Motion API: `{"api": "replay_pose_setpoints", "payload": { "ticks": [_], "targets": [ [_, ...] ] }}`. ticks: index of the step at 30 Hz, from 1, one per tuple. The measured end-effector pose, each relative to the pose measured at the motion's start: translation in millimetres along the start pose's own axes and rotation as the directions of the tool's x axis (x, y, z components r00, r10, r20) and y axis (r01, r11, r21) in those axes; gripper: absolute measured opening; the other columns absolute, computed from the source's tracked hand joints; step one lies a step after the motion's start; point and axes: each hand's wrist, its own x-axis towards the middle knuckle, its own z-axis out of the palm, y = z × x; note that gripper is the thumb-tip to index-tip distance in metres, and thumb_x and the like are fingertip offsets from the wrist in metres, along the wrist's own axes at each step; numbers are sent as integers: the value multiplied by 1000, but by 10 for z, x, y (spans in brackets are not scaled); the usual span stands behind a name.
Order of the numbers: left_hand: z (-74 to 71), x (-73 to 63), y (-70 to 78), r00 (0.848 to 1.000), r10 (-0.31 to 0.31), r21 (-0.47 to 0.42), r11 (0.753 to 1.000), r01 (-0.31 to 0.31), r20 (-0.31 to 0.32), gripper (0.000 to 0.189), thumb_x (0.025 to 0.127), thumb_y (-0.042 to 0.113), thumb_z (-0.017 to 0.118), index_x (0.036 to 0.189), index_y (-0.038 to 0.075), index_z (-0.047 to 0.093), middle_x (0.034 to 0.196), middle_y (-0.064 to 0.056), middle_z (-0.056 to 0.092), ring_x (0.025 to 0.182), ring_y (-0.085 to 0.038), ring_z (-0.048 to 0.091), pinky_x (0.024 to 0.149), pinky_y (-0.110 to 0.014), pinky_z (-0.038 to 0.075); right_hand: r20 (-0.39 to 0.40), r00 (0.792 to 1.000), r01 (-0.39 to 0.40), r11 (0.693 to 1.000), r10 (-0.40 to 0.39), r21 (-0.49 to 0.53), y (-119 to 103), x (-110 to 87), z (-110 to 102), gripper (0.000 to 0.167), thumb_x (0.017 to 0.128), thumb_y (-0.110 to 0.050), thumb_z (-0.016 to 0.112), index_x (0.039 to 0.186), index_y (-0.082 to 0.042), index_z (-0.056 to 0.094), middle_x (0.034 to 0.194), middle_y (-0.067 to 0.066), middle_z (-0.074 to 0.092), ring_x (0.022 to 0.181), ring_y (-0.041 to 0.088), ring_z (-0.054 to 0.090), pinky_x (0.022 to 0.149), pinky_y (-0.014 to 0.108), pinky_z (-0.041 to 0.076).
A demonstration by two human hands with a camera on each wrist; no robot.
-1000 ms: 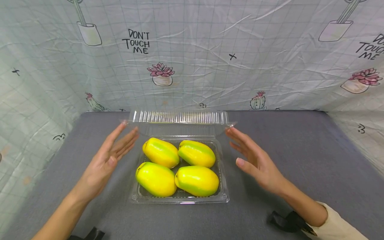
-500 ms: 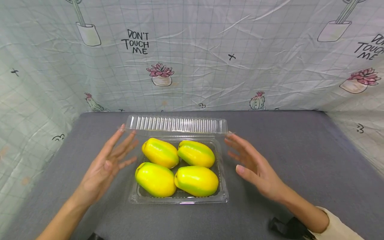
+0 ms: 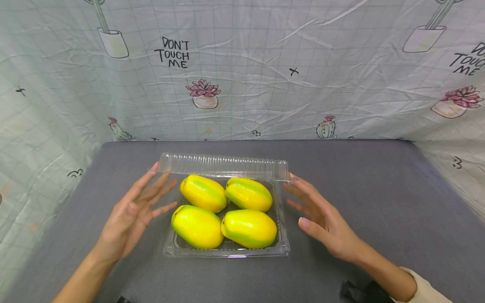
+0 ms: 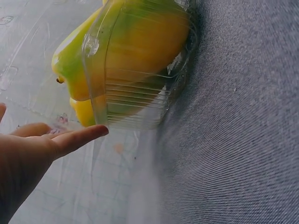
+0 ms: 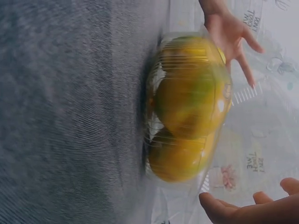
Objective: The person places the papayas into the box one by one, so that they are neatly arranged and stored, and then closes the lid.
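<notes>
Several yellow-and-green fruits that look like papayas (image 3: 249, 228) lie in two rows in a clear plastic clamshell box (image 3: 227, 253). Its hinged clear lid (image 3: 223, 166) stands raised at the back, tilted over the far fruits. At the lid's left corner is my left hand (image 3: 126, 214), fingers spread and mostly straight, a fingertip touching or very near the edge. On the other side my right hand (image 3: 329, 223) has its fingertips at the lid's right corner, thumb held apart. In the right wrist view, the ribbed box wall (image 5: 187, 58) shows the fruits through it.
The box rests on a grey cloth-covered table (image 3: 242, 282). Behind and at the sides hangs a pale curtain (image 3: 242, 84) printed with potted plants. A black strap (image 3: 365, 292) shows below my right wrist.
The lid has tipped forward and lower toward the fruits. Both hands have come slightly nearer with it, and the left fingers have spread. Box and fruits stay in place.
</notes>
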Motion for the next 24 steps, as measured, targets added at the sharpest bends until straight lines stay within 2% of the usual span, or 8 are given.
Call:
{"api": "replay_pose_setpoints", "payload": {
  "ticks": [7,15,24],
  "targets": [
    [-18,-17,-30,999,49,-65,997,-50,-17,49,104,10,17,148,-9,5,153,-27,15,141,-38,21,103,-47,35,4,1000,4,998,-4,-56,29,-49,21,67,90,11,48,149,6,16,155,23,12,140,34,25,107,36,32],
    [-8,-33,-38,999,39,-89,995,-42,-34,48,104,8,15,148,-8,7,152,-25,19,140,-37,24,103,-47,35,49,997,60,989,-54,-132,53,-69,-1,70,89,7,56,147,10,17,155,26,11,142,35,14,109,36,28],
    [-15,-79,-85,995,51,-141,988,-63,-87,47,103,6,14,146,-11,15,150,-27,25,139,-39,24,104,-49,33,90,989,137,970,-121,-202,69,-84,-8,66,92,-2,58,144,15,20,152,31,15,142,36,17,109,33,27]
  ]
}}
